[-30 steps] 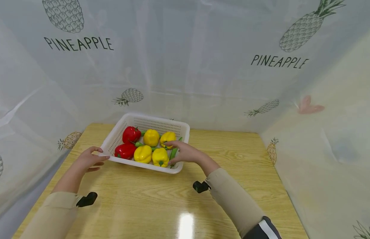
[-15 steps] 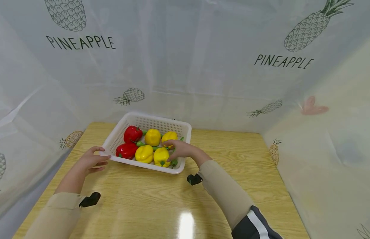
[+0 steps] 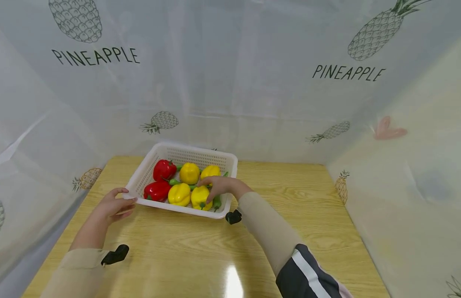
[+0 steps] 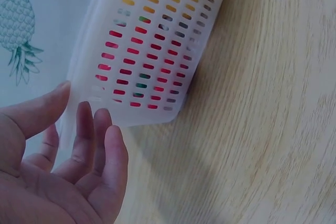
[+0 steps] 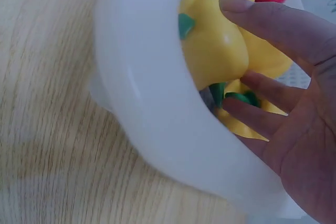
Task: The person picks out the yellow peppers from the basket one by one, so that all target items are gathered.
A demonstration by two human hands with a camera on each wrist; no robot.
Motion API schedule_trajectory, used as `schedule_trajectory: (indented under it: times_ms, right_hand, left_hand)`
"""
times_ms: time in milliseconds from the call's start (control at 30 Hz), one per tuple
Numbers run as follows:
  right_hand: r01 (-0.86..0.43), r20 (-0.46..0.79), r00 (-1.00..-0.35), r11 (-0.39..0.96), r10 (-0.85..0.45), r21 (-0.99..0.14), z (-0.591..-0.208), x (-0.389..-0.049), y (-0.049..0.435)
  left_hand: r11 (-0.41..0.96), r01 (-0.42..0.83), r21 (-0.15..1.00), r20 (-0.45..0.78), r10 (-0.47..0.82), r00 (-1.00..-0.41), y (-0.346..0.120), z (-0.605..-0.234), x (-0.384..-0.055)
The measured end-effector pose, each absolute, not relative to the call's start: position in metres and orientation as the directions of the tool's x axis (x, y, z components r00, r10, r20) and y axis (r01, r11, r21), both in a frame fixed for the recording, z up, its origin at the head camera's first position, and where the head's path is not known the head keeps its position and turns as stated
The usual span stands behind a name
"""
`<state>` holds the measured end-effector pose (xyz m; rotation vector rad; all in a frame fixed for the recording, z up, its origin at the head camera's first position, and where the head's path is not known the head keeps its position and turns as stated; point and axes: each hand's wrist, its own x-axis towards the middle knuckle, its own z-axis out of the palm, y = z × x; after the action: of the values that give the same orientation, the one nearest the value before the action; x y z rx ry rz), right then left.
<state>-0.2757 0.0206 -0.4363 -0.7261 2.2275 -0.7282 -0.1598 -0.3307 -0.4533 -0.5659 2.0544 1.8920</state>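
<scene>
A white plastic basket (image 3: 152,202) stands at the back of the table, holding red and yellow bell peppers and thin green chili peppers. My left hand (image 3: 113,206) holds the basket's rim at its front left corner; in the left wrist view the thumb lies against the rim. Over the front right part of the basket, my right hand (image 3: 223,186) reaches around the front right yellow bell pepper (image 3: 199,198). Its thumb (image 5: 262,17) and fingers lie spread about that pepper. Whether they press on it I cannot tell. Beneath the right hand lies a green chili pepper (image 3: 217,203).
Two red bell peppers (image 3: 157,191) lie at the basket's left. Behind are two more yellow bell peppers (image 3: 189,173), one partly hidden by the right hand. The wooden table (image 3: 178,252) reaches toward me. Pineapple-print sheeting (image 3: 230,91) hangs behind and at the sides.
My right hand has moved left, from the basket's right side to the front right yellow bell pepper. The left hand stays at the basket's corner. The peppers look unmoved.
</scene>
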Motion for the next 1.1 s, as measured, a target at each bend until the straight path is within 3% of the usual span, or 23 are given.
schedule_trajectory:
  times_ms: [533,1100]
  right_hand:
    - [-0.219,-0.46,-0.616,0.7,-0.64,-0.68,-0.451,-0.287,0.012]
    - [-0.233,-0.426,-0.648,0.697,-0.631,-0.678,-0.459,-0.288,0.006]
  left_hand:
    - [-0.11,-0.48,0.87,-0.491,-0.105,-0.865,-0.326,-0.453,-0.161]
    - [-0.145,-0.482,0.864,-0.499,-0.12,-0.858,-0.327,-0.457,-0.159]
